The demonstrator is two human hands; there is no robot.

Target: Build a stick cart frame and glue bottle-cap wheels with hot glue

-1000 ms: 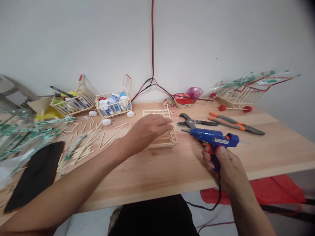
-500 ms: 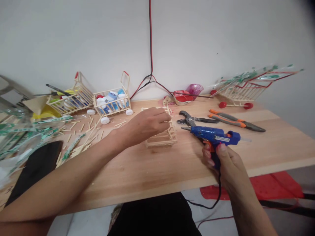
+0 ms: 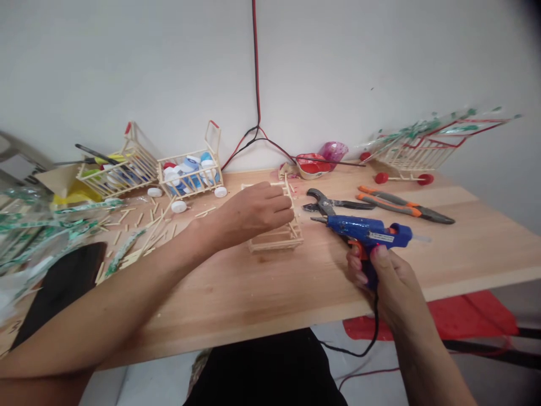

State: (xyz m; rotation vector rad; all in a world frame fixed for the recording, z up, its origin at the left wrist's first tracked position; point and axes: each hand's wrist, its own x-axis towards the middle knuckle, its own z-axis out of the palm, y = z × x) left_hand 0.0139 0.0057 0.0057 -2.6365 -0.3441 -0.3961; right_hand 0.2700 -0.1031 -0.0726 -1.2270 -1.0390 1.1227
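My right hand is wrapped round the grip of a blue glue gun, fingers by its orange trigger. The gun's nozzle points left, a short way from a small basket frame of thin wooden sticks on the table. Over that frame, my left hand is closed, its fingertips bent down at the frame's right side. The back of the hand hides the fingertips and whatever they pinch. One thin stick juts up just beyond the knuckles.
Pliers and orange-handled pliers lie behind the gun. Along the wall stand stick carts, one with bottle caps, a red-trimmed cart, and a dish of red paint. Loose sticks and a black phone-like slab lie left.
The view has shifted very slightly. Both hands keep their places, the left at the stick frame and the right round the glue gun.
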